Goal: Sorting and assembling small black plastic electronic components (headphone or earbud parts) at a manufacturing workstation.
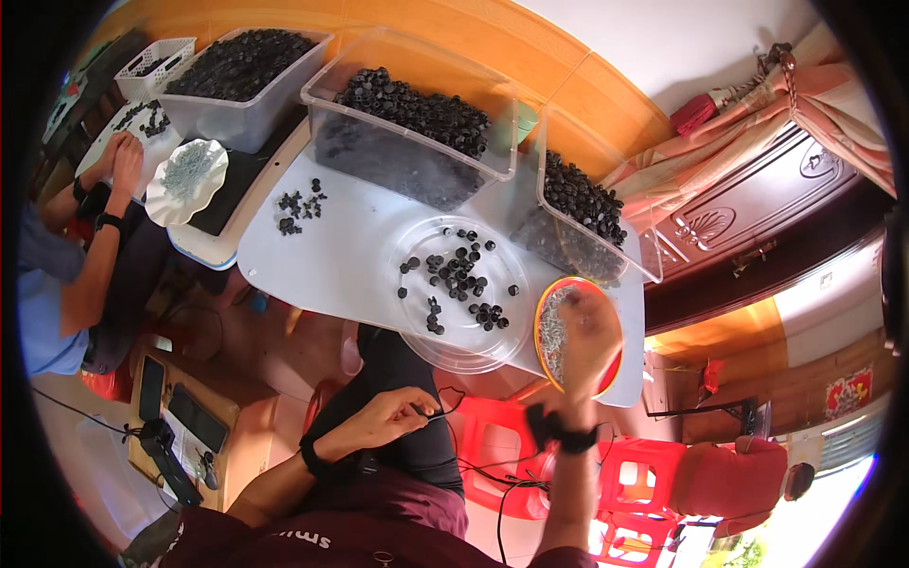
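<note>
My left hand point(390, 417) is held over my lap, its thumb and fingers pinched on a small black part point(418, 410). Motion blurs my right hand point(589, 341), which reaches over a bowl with an orange-red rim point(540, 331); its fingers cannot be made out. Thin silvery metal pieces point(552, 327) fill the bowl. Left of it on the white table, a round clear tray point(417, 339) carries many loose black round caps point(459, 275). A small cluster of black parts point(298, 208) lies farther left on the tabletop point(284, 260).
Clear plastic bins of black parts point(407, 170) point(237, 123) point(578, 246) line the table's far side. At the left another person's hands point(125, 161) work beside a scalloped white dish point(170, 210). Red plastic stools point(492, 435) and a person in red point(729, 483) are at right.
</note>
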A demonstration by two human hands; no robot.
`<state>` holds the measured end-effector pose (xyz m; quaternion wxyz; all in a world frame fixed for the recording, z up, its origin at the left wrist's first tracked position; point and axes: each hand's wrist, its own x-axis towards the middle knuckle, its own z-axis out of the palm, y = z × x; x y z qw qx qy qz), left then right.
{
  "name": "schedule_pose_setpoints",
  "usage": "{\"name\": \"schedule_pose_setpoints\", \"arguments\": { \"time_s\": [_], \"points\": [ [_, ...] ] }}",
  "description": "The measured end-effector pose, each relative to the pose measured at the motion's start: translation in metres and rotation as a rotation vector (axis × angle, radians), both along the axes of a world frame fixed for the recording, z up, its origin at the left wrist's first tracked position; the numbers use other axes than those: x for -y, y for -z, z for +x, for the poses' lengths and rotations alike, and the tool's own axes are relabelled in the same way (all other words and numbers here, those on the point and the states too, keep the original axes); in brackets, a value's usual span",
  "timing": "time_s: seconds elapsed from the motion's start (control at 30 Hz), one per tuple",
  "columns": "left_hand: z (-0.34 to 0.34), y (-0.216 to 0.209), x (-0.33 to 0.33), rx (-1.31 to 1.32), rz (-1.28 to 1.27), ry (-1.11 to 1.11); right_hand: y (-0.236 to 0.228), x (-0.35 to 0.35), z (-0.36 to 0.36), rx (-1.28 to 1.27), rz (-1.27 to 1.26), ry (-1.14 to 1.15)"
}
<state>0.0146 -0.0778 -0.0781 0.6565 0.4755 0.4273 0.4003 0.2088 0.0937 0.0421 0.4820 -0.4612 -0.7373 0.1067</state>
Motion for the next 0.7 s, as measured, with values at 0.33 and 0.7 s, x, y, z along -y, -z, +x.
{"name": "schedule_pose_setpoints", "arguments": {
  "time_s": [0.33,0.7],
  "points": [
    [0.005,0.051,-0.003,-0.095,0.095,0.097,0.002,-0.047,-0.015,0.165,-0.055,-0.080],
    [0.006,0.057,-0.003,-0.020,0.063,0.050,0.053,-0.017,-0.055,0.348,-0.228,-0.266]
  ]
}}
